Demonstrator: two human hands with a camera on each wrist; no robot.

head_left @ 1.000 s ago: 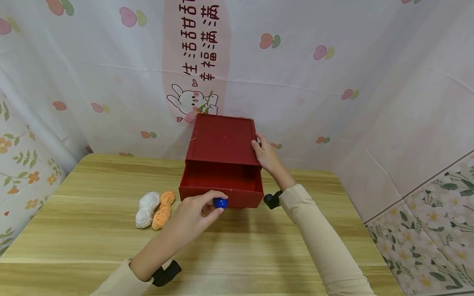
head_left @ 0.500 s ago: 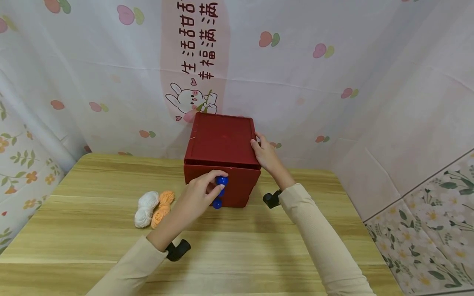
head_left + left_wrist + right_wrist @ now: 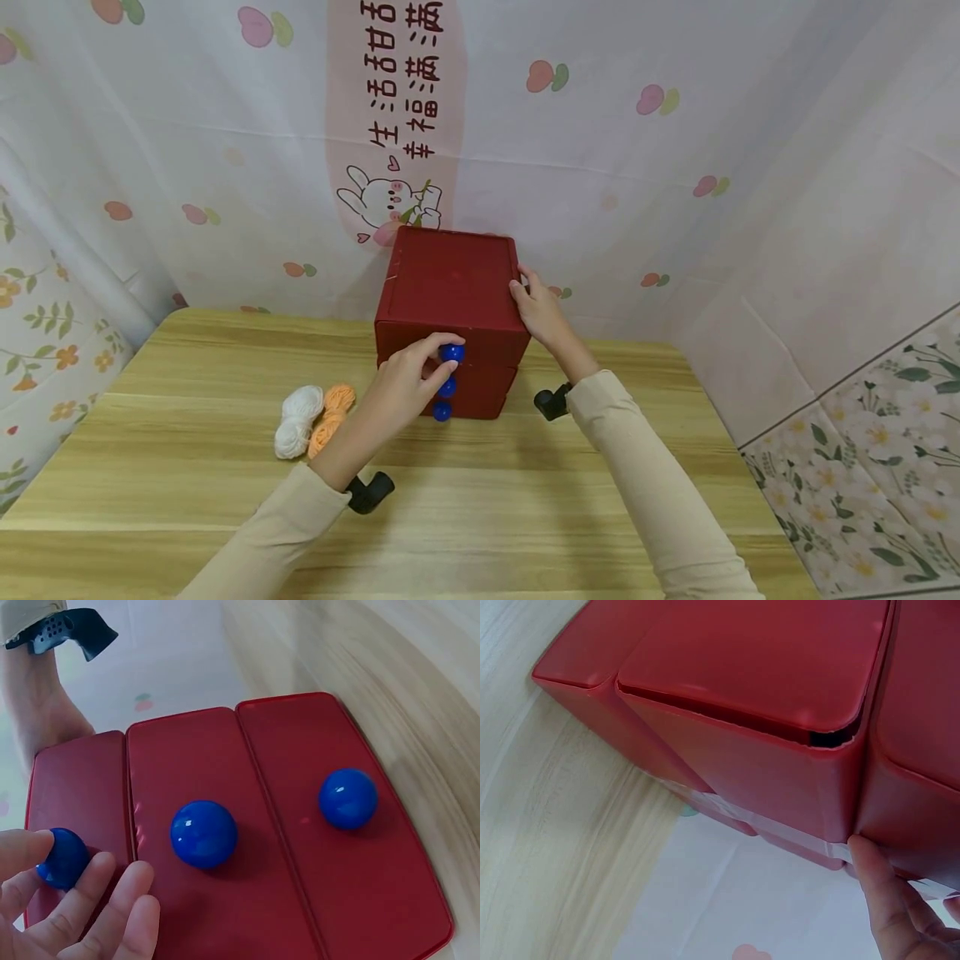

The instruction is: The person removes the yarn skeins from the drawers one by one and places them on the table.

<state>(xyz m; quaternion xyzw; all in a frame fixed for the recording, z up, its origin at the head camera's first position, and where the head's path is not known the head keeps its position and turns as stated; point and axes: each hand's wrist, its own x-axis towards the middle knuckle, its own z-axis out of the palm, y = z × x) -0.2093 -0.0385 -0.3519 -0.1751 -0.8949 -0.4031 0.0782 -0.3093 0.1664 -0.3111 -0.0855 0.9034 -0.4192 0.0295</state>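
A red three-drawer box [image 3: 453, 279] stands on the wooden table with its drawer fronts toward me. Each drawer front carries a round blue knob, the middle one [image 3: 204, 834] and the bottom one [image 3: 348, 799] standing free. My left hand [image 3: 408, 375] pinches the top drawer's knob [image 3: 66, 859] between thumb and fingertips, its other fingers spread beside it. That drawer's front now sits flush under the box top. At the right side of the box, my right hand [image 3: 542, 310] rests with extended fingers [image 3: 877, 889] against the wall, near the top edge.
A white yarn skein [image 3: 297, 421] and an orange one [image 3: 332, 419] lie side by side left of the box. Close behind the box hangs a printed curtain [image 3: 600, 208]. Clear tape [image 3: 772, 825] runs along the box's side.
The top drawer, pulled out a second ago, has slid into the box, my left hand moving forward with its knob. The right hand has stayed at the box's side.
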